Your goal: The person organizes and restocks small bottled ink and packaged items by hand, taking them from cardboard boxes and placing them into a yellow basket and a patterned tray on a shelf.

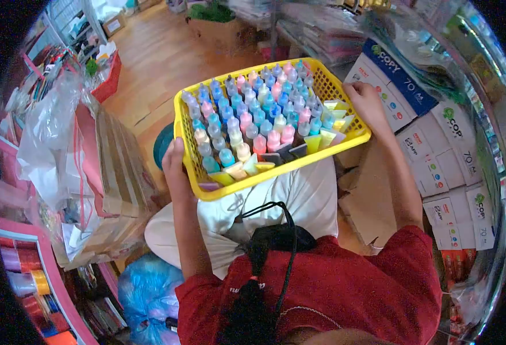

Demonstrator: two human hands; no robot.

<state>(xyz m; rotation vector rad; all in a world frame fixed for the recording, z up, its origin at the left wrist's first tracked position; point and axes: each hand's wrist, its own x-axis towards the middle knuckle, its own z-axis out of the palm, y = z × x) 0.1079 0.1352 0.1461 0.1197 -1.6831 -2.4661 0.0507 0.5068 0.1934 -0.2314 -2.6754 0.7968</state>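
A yellow plastic basket [287,167] is held tilted over my lap. Rows of small squeeze bottles [245,121] in blue, pink, teal and cream stand in it, nozzles up. Flat tubes [331,138] in yellow, cream and dark colours line its near and right sides. My left hand [176,160] is closed on the basket's left side, with the fingers partly hidden behind the wall. At the right, my right hand [367,99] grips the upper rim with curled fingers.
Left of me stands a taped cardboard box [117,161] with clear plastic on it. A blue plastic bag [148,293] lies beside my leg. Stacked copy-paper boxes [422,152] line the right side. A red basket [109,77] sits further off on the wooden floor [149,43].
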